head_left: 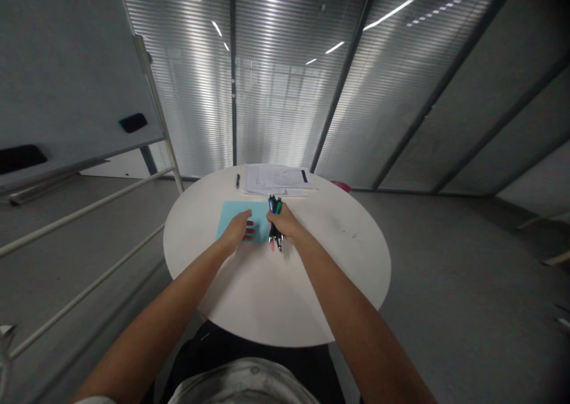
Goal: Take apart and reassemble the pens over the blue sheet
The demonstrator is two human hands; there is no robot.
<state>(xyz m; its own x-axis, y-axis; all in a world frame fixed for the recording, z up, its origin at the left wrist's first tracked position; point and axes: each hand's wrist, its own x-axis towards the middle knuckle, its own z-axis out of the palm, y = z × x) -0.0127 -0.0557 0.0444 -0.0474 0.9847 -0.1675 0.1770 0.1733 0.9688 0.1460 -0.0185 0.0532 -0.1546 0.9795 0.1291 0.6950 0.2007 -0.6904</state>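
Note:
My right hand (287,221) is closed around a bundle of several pens (274,226), with blue, green, black and pinkish parts showing. The bundle is held upright over the right edge of a light blue sheet or folder (227,214) on the table. Over the left part of that blue piece is my left hand (238,232), fingers apart and curved, with nothing in them. Whether the left fingers touch the blue surface, I cannot tell.
A round white table (356,261) carries a stack of papers (276,180) at its far side, with a dark pen (237,181) lying left of them. A whiteboard (80,59) on a white frame stands at left. Behind are glass panels with blinds (276,119).

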